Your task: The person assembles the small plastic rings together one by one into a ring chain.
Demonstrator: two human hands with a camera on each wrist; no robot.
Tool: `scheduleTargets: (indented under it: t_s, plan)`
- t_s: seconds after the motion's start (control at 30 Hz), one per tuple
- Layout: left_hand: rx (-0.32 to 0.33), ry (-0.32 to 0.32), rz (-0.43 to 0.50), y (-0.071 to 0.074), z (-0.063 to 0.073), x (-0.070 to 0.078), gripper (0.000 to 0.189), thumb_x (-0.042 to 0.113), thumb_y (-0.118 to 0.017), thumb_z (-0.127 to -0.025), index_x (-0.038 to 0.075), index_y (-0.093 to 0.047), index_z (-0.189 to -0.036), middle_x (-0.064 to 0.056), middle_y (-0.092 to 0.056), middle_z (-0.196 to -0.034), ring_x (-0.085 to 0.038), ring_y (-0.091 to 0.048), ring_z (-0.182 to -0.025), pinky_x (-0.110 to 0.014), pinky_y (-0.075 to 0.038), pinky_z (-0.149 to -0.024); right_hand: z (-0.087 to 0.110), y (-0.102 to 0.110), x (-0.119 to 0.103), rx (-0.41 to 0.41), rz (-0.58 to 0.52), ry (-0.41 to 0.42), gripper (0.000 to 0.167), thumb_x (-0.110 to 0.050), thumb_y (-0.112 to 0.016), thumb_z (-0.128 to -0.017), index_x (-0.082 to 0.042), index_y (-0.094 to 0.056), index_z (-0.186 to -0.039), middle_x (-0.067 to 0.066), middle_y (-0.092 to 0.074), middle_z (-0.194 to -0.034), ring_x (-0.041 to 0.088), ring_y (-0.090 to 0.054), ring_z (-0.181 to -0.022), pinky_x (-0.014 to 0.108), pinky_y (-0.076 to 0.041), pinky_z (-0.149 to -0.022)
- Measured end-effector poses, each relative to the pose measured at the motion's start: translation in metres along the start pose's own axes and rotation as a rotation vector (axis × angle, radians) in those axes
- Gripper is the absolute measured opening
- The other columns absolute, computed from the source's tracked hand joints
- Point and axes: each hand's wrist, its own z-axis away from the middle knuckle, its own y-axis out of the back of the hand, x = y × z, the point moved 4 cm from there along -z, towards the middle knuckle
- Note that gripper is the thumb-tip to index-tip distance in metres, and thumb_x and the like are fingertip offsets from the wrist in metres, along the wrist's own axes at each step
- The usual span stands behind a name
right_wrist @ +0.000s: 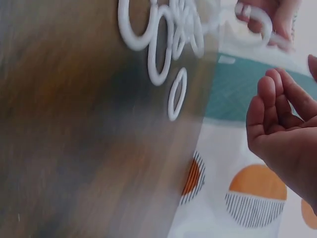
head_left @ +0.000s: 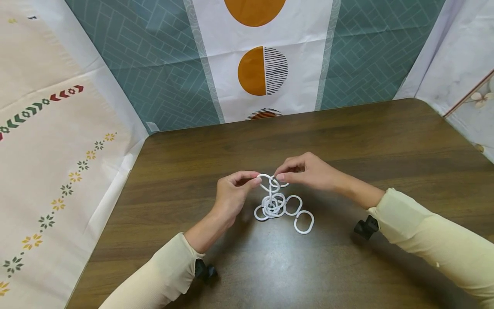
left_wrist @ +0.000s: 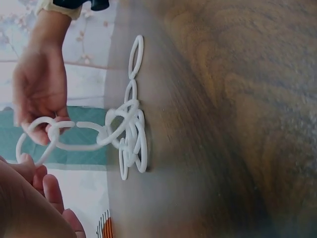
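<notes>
My left hand (head_left: pixel 228 195) pinches a white plastic chain link (head_left: pixel 264 175) by its edge, between thumb and index finger. From that link hangs a second white link (left_wrist: pixel 77 147), which leads down to a pile of white links (head_left: pixel 273 206) on the table. Close to the raised links is my right hand (head_left: pixel 314 172). In the right wrist view its fingers (right_wrist: pixel 270 101) are bent, with a gap to the thumb and nothing visible between them. Beneath the right fingertips, a single white link (right_wrist: pixel 178 94) lies on the table.
Two more white links lie to the right of the pile, the outer link (head_left: pixel 304 222) nearer me. The brown wooden table (head_left: pixel 193 150) reaches back to a patterned cloth (head_left: pixel 162 86). A floral cloth (head_left: pixel 58 180) hangs along the left side.
</notes>
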Motion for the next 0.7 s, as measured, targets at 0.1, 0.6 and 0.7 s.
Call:
scheduleTargets:
  t_s: [0.1, 0.6, 0.7]
  plan:
    - [0.012, 0.025, 0.017, 0.002, 0.000, -0.001, 0.017, 0.007, -0.075, -0.082, -0.001, -0.073, -0.097, -0.001, -0.069, -0.082, -0.012, -0.061, -0.079, -0.021, -0.047, -0.071, -0.002, 0.008, 0.011, 0.032, 0.050, -0.003, 0.017, -0.017, -0.068, -0.090, -0.007, -0.073, -0.104, 0.004, -0.069, -0.096, 0.018, -0.061, -0.086, 0.029, -0.050, -0.077]
    - [0.023, 0.058, 0.052, 0.003, 0.001, 0.001, 0.018, 0.006, -0.073, -0.084, -0.004, -0.071, -0.099, 0.001, -0.067, -0.079, -0.009, -0.060, -0.075, -0.026, -0.049, -0.074, -0.020, 0.022, 0.049, -0.004, 0.210, 0.007, 0.038, -0.004, -0.075, -0.081, 0.000, -0.065, -0.117, 0.016, -0.064, -0.101, 0.028, -0.059, -0.091, 0.042, -0.048, -0.079]
    - [0.024, 0.069, 0.051, 0.004, 0.000, 0.000, 0.018, 0.006, -0.073, -0.084, -0.004, -0.071, -0.099, 0.002, -0.067, -0.079, -0.009, -0.059, -0.075, -0.028, -0.048, -0.075, -0.025, 0.019, 0.053, -0.046, 0.238, 0.012, 0.045, -0.002, -0.077, -0.078, 0.000, -0.063, -0.120, 0.016, -0.062, -0.099, 0.029, -0.057, -0.089, 0.042, -0.047, -0.078]
